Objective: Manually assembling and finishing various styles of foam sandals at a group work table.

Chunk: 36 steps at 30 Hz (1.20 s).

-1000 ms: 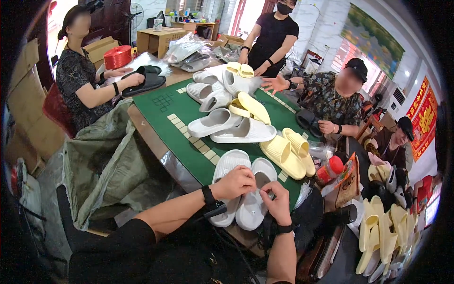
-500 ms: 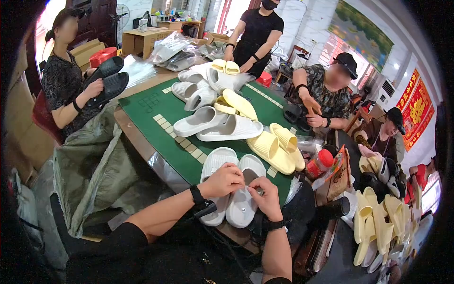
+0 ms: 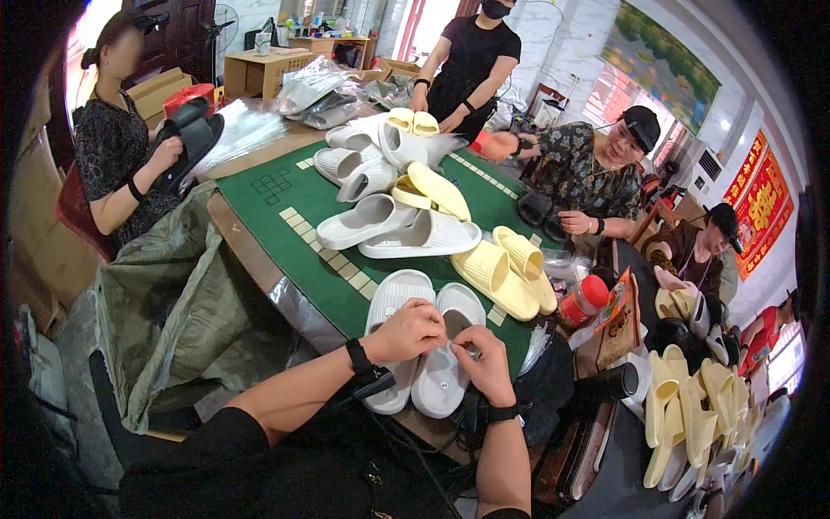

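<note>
A pair of light grey slippers (image 3: 439, 387) lies at the near edge of the green table mat, soles down and toes pointing away. My left hand (image 3: 413, 329) is bent over the pair, thumb and fingers pinched together. Close beside it my right hand (image 3: 484, 356) pinches too, above the footbed of the right slipper. Whatever lies between the fingertips is too small to make out. A small round white sticker shows on that slipper's heel. Just beyond sit more grey slippers (image 3: 419, 238) in a heap and a pair of pale yellow slippers (image 3: 497, 275).
Three co-workers stand or sit around the mat (image 3: 259, 203); one holds black slippers (image 3: 183, 143). To my right are a red-lidded jar (image 3: 586, 296), a black cylinder (image 3: 612, 381) and several yellow slippers (image 3: 692, 406). An olive woven sack (image 3: 173, 320) stands at left.
My hands stay almost in place over the slippers. The co-worker at far right has swung one hand out toward the table's back edge. The left co-worker has turned the black slippers.
</note>
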Motion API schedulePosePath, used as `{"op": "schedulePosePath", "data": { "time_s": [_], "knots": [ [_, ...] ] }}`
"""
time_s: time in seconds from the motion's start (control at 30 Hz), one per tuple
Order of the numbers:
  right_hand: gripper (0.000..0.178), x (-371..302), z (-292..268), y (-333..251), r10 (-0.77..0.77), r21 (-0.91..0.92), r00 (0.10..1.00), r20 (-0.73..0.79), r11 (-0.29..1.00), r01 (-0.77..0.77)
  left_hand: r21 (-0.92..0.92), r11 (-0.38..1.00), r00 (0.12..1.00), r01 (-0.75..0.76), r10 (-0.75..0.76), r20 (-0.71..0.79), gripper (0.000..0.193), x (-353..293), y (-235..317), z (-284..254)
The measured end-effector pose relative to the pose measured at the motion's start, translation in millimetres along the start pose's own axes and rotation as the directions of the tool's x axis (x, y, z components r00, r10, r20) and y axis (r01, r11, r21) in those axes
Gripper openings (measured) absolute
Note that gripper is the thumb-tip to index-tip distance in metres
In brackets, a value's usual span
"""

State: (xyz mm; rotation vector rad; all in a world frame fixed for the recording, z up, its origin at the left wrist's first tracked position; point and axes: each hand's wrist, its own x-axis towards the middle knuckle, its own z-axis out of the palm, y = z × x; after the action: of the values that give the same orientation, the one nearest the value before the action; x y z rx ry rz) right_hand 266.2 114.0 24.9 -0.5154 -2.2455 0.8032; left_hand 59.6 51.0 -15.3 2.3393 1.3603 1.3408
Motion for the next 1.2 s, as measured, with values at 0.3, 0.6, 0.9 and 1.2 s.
{"op": "schedulePosePath", "data": {
  "time_s": [0.3,0.6,0.9,1.2],
  "knots": [
    [0.014,1.0,-0.1,1.1,-0.007,-0.002,1.0,0.007,1.0,0.007,0.032,0.999,1.0,-0.017,0.017,-0.011,0.007,0.8,1.9,-1.1],
    [0.014,0.7,-1.1,-0.4,-0.006,-0.011,1.0,0.017,1.0,0.006,0.058,0.998,1.0,-0.022,0.023,-0.008,0.007,1.1,5.7,-3.6],
    [0.015,-0.9,0.6,3.8,0.012,-0.012,1.0,0.01,1.0,-0.012,0.059,0.998,0.999,-0.035,0.036,-0.024,0.008,-0.4,4.1,-2.1],
    [0.014,-0.5,0.7,3.6,0.01,-0.025,1.0,0.022,1.0,-0.01,0.06,0.998,0.999,-0.035,0.036,-0.017,0.008,-0.9,4.1,-2.7]
  ]
}}
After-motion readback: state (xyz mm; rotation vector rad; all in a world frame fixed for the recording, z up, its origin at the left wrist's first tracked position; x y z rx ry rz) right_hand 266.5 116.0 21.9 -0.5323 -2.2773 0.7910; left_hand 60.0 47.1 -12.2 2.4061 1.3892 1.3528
